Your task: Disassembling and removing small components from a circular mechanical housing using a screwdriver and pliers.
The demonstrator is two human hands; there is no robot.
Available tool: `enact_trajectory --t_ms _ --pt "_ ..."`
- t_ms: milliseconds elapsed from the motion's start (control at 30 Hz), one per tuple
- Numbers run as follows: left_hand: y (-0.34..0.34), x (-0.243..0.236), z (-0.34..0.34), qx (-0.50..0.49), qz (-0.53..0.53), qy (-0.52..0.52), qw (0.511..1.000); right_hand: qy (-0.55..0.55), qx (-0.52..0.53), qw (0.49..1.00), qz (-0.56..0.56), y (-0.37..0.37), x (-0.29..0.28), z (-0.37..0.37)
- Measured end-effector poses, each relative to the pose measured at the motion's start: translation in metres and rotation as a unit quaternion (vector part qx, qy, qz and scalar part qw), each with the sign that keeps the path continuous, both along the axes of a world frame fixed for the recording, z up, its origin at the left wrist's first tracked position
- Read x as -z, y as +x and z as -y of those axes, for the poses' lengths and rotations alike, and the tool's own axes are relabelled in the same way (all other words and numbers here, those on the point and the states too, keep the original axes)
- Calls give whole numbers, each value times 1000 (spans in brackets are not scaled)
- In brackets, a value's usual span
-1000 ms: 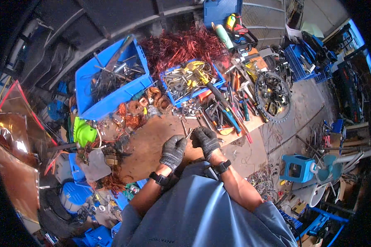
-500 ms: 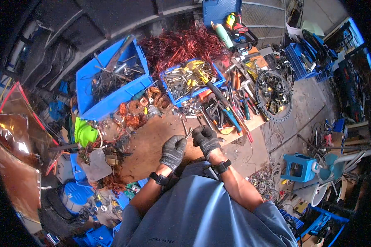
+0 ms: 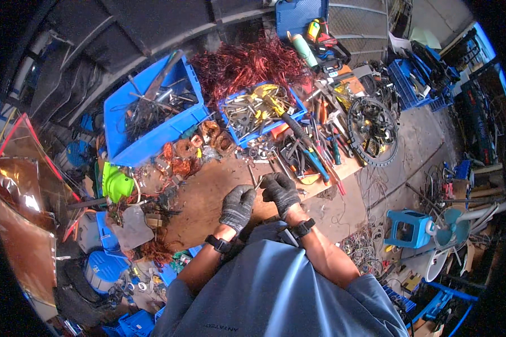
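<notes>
Grey-gloved hands (image 3: 238,205) curl close; I cannot tell which grips the half-hidden metal piece (image 3: 258,182) between them.

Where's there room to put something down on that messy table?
The brown board is mostly bare between the left hand and the coppery coils. Farther back it's crowded: the small blue crate brims with metal pieces, and tools pile to its right.

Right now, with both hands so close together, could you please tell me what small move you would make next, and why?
I would perhaps tilt the left hand slightly to expose the thin metal piece better: it seems pinched in the fingers there, and the right hand sits close beside it, its fingers curled, partly crowding the view.
</notes>
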State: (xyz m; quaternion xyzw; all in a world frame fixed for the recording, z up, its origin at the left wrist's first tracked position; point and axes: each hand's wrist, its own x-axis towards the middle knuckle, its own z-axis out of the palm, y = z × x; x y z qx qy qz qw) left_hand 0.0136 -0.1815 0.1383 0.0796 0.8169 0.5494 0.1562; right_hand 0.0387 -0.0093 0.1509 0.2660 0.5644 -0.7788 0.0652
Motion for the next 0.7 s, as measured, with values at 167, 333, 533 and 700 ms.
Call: enact_trajectory --t_ms 167,333,533,700 --pt "-2 3 -1 -3 -3 5 1000 49 -28 998 4 0 4 0" --pt "-3 4 0 -7 -6 -13 1000 22 -8 1000 -12 -1 7 0" --pt "-4 6 -2 -13 -29 -13 999 7 -15 1000 -5 -2 10 -5" --pt "-7 7 -2 0 -7 -12 1000 44 -11 998 -30 -5 12 -5"
